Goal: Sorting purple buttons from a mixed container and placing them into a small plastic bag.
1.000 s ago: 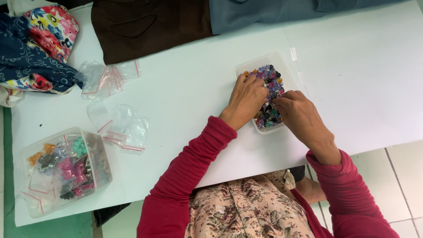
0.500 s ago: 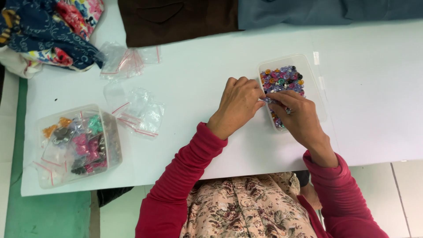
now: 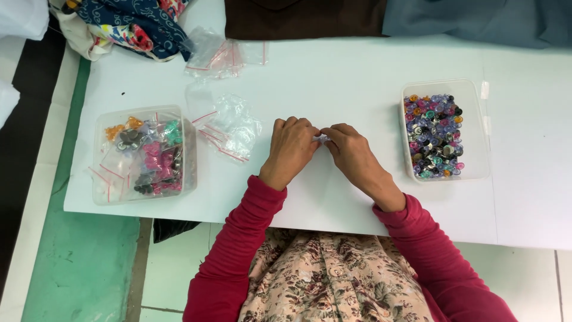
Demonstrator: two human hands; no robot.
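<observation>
My left hand (image 3: 293,148) and my right hand (image 3: 348,150) meet fingertip to fingertip over the white table (image 3: 333,77). Between them they pinch a small clear item (image 3: 322,138), too small to identify. A clear plastic tub (image 3: 473,134) of several small multicoloured pieces (image 3: 433,136) stands to the right of my right hand. Loose clear zip bags with red strips (image 3: 229,126) lie just left of my left hand. Both arms wear red sleeves.
A second clear tub (image 3: 185,149) at the left holds bagged coloured pieces. More empty bags (image 3: 220,55) lie at the back. Patterned cloth (image 3: 128,24), brown cloth (image 3: 301,18) and blue-grey cloth (image 3: 476,21) line the far edge. The table's near edge is by my lap.
Both hands have left the tub of coloured pieces and moved left to the table's middle, now pinching a small item together. The view has shifted too.
</observation>
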